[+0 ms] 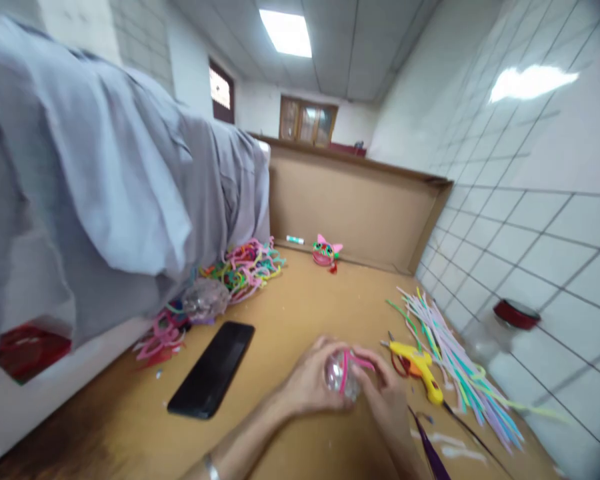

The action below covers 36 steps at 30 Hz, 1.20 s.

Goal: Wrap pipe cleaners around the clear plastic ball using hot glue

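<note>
1. Hands first: our left hand point(307, 381) and right hand point(384, 395) grip a clear ball point(338, 377) low over the surface point(300, 313), fingers closed around it.
2. We judge wrapping the pink pipe cleaner point(353, 363) is underway; next needs tight winding.
3. Jar point(495, 333) contents unclear.

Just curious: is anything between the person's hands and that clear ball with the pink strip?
Nothing visible: the left hand and right hand both already hold the clear ball directly, pink strip across it.

Cardboard tabletop point(300, 313) with phone point(212, 378), glue gun point(420, 369)
</note>
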### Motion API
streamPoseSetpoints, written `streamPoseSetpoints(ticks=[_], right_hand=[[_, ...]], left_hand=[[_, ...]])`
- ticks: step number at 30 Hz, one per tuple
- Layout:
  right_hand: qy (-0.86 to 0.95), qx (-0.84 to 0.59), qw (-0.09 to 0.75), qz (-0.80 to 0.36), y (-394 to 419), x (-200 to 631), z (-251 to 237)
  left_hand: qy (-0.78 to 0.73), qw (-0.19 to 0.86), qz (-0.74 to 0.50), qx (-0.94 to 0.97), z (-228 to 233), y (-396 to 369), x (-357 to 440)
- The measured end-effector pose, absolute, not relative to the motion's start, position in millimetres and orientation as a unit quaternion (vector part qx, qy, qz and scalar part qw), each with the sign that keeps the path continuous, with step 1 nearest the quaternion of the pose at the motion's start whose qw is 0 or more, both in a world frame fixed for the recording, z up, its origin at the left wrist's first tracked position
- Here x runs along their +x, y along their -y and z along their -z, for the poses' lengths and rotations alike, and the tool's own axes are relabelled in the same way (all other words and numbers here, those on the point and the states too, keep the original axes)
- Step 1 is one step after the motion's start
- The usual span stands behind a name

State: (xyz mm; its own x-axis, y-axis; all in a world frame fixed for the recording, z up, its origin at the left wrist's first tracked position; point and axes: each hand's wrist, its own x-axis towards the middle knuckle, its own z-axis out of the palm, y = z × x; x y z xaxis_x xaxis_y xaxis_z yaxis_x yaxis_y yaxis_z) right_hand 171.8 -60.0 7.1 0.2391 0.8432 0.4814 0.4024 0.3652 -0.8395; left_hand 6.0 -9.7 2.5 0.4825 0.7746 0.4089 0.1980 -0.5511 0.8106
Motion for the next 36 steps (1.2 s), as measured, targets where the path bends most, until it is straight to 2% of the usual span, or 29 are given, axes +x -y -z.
streamPoseSetpoints(ticks=[7, 14, 24, 36], right_hand=[[0.650, -0.449, 0.604, -0.106, 55.6, 168.3, -10.2], [0.596, -0.472, 0.630, -0.161, 56.8, 167.0, -4.4], [0.565, -0.486, 0.625, -0.234, 60.0, 163.7, -4.7], [0.570, -0.482, 0.622, -0.238, 61.9, 162.7, -8.4]], left_hand=[[-0.313, 0.346, -0.383, 0.797, -0.2, 4.1, 8.7], [-0.333, 0.364, -0.377, 0.784, -2.8, 7.8, 7.5], [-0.309, 0.361, -0.364, 0.801, -0.5, 4.2, -0.7], [-0.299, 0.365, -0.364, 0.803, -0.3, 4.2, -1.4]])
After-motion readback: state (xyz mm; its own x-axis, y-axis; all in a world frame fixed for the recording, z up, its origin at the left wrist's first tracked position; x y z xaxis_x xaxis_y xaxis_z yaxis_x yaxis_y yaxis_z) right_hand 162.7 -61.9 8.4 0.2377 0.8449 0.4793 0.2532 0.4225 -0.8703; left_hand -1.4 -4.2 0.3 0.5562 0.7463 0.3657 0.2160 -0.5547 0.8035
